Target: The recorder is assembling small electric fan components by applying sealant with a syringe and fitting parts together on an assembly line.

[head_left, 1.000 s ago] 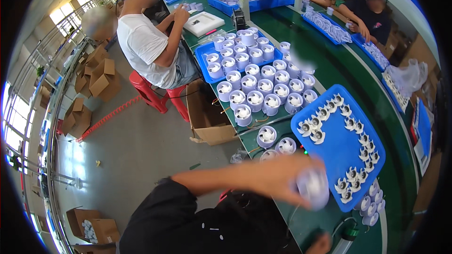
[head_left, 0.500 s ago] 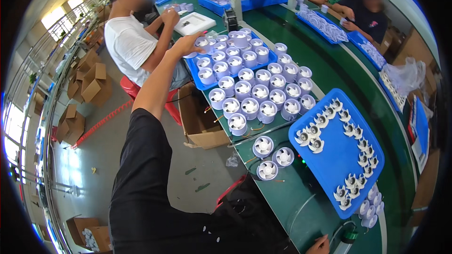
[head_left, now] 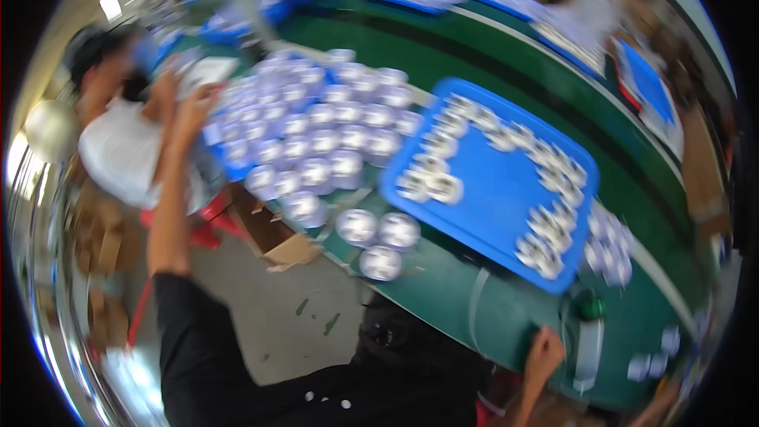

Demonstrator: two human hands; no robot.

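Currently, at the far left, a seated co-worker in a white short-sleeved shirt is seen; to the right, the bare left hand is stretched out to the left edge of a dense group of white cylindrical fan housings; its fingers are blurred, and whether anything is gripped cannot be told; farther right, three round white fans are set close together on the green tabletop, between the hands; next, a blue rectangular plastic tray is lined with white bladed rotors; on its near side, the bare right hand is loosely curled, well apart from the left, its grip unclear; just beside it, a pale cylinder with a green collar is seen.
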